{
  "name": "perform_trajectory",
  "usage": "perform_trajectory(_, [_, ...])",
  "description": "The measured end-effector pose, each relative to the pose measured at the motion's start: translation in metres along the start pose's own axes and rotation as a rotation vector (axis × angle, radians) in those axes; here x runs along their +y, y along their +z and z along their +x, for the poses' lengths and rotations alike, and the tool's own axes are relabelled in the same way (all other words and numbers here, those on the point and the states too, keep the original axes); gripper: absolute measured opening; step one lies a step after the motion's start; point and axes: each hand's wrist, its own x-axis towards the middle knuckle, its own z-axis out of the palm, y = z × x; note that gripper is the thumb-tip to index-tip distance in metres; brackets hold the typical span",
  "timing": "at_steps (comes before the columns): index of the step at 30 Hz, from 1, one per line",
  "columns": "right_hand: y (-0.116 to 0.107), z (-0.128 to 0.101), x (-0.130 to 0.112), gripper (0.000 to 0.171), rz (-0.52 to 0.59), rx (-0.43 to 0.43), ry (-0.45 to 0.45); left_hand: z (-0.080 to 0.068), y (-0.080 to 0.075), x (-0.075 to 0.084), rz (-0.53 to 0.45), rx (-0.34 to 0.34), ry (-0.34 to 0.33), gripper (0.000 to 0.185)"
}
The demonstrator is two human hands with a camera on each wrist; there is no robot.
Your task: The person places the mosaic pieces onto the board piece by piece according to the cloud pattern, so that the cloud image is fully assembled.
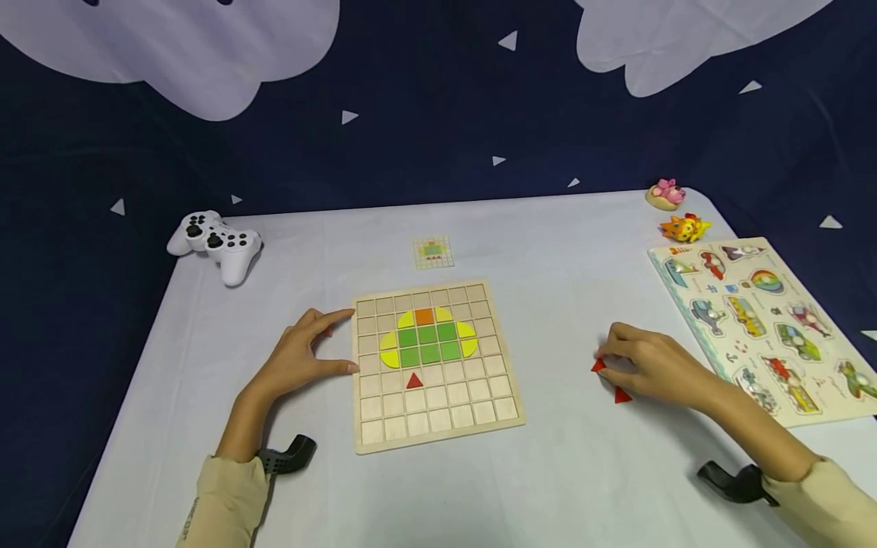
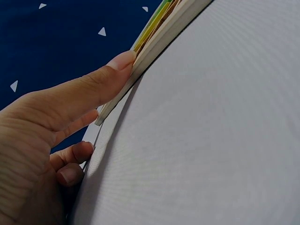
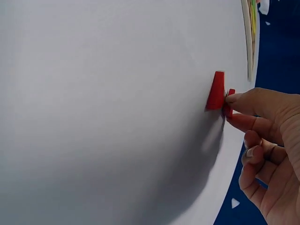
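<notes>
Right hand low on the table pinches a red triangle, another red triangle just beside it. Left hand, fingers straight, braces the wooden board by its left edge.

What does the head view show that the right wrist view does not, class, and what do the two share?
Only the head view shows the left hand steadying the grid board, the controller and the pattern card. Only the right wrist view shows close up how the fingertips pinch one red triangle beside another. Both show the right hand, the red triangles and the table.
</notes>
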Motion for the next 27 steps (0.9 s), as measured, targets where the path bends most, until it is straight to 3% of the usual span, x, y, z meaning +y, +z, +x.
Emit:
perform_trajectory(6, [0.002, 0.021, -0.013, 0.019, 0.039, -0.031, -0.025, 0.000, 0.000, 0.000, -0.006, -0.003, -0.006, 0.090])
perform_trajectory(17, [0.017, 0.080, -0.049, 0.017, 0.073, -0.108, -0.114, 0.000, 0.001, 0.000, -0.005, 0.000, -0.012, 0.090])
perform_trajectory(27, [0.032, 0.117, -0.083, 0.009, 0.120, -0.128, -0.252, 0.000, 0.000, 0.000, -0.004, 0.008, -0.029, 0.090])
